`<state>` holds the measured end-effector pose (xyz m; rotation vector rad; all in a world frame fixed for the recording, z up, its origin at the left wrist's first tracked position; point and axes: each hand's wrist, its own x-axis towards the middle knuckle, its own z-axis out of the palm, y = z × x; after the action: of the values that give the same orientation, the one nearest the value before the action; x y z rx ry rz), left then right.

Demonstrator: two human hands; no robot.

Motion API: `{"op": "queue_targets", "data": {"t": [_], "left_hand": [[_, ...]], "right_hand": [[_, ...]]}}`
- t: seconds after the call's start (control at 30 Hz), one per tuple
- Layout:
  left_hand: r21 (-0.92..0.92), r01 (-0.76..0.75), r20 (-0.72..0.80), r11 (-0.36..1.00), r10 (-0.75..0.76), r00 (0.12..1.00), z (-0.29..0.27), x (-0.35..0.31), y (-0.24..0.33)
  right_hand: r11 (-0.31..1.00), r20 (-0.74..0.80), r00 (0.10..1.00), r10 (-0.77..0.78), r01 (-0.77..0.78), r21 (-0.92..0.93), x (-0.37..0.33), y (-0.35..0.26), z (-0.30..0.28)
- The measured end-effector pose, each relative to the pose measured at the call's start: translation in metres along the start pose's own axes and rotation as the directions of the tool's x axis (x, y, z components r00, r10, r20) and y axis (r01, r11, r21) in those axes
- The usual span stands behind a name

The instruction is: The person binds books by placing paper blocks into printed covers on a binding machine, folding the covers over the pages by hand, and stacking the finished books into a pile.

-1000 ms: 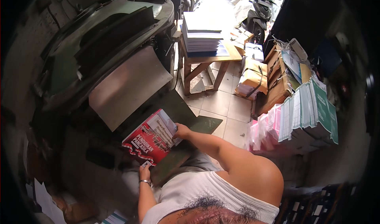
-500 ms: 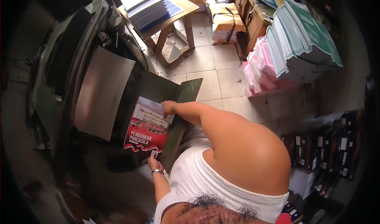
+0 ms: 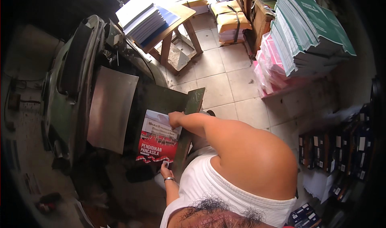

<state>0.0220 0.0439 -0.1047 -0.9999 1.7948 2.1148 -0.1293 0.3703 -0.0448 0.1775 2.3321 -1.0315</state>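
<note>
A red-and-white paperback book lies cover up over a dark green ledge of the machine beside me. My left hand, with a metal band at the wrist, grips the book's near edge, its thumb on top of the cover. At the far right corner, my right hand has its fingers closed on the book's edge; their undersides are hidden. A green wooden board stands along the book's right side, just under my right forearm. To the left of the book rises a curved bare metal plate.
The green machine fills the left side. A wooden table bears a stack of white-edged books. Paper-wrapped bundles stand behind it. On the right are stacked green books, pink plastic-wrapped packs and dark boxes.
The whole view has shifted, so the machine, book and hands appear slightly lower and further right. Both hands stay on the same edges of the book.
</note>
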Motion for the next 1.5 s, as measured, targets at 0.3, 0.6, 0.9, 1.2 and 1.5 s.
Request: {"op": "queue_targets", "data": {"t": [0.3, 0.6, 0.9, 1.2, 1.5], "left_hand": [[0.071, -0.059, 0.023, 0.996, 0.058, 0.998, 0.004, -0.005, 0.001], [0.281, -0.216, 0.182, 0.935, 0.169, 0.969, 0.003, -0.015, 0.0], [0.415, -0.239, 0.166, 0.878, 0.185, 0.969, 0.007, -0.023, 0.0], [0.58, -0.188, 0.089, 0.793, 0.168, 0.982, 0.008, -0.03, 0.006], [0.683, -0.171, 0.08, 0.71, 0.161, 0.984, 0.009, -0.028, 0.01]], "right_hand": [[0.999, 0.001, 1.0, -0.01, 0.01, -0.035, 0.005, 0.002, 0.002], [0.998, -0.014, 0.999, -0.033, 0.033, -0.044, 0.003, 0.004, 0.004], [0.993, -0.091, 0.992, -0.09, 0.083, -0.08, 0.011, 0.018, 0.014], [0.995, -0.127, 0.987, -0.101, 0.1, -0.018, -0.009, 0.011, 0.004], [0.993, -0.153, 0.981, -0.116, 0.117, -0.005, -0.01, 0.015, 0.004]]}}
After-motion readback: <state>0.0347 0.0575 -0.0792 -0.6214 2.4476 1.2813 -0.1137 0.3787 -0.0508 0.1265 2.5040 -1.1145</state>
